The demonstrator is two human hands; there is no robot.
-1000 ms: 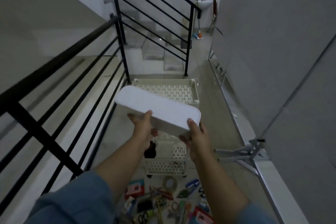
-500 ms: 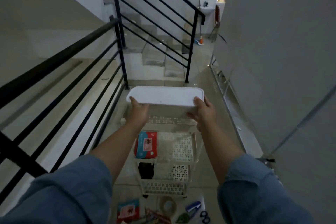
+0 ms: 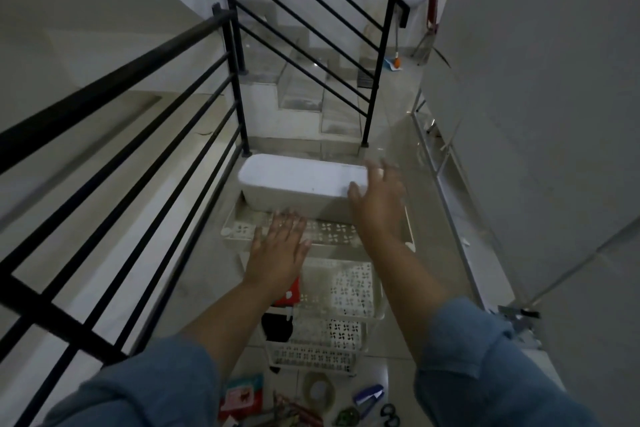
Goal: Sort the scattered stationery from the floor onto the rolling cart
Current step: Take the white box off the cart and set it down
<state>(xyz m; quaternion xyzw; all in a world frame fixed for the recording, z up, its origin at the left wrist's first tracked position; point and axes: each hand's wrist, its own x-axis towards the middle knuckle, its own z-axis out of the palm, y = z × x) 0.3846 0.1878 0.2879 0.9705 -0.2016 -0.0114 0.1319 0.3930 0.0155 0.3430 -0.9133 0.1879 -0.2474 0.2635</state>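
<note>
Right hand (image 3: 377, 204): fingers (image 3: 375, 172) spread and slack at the right end of the white storage box (image 3: 298, 184). Blur hides whether they touch it.

Left hand (image 3: 277, 253): flat, gripping nothing, over the rolling cart (image 3: 332, 232) top tray.

The box lies crosswise at the cart's far end. Tape roll (image 3: 318, 390), stapler (image 3: 369, 397) and scissors (image 3: 389, 416) lie on the floor at the cart's near foot, below both hands. I judge the left hand nearer.
</note>
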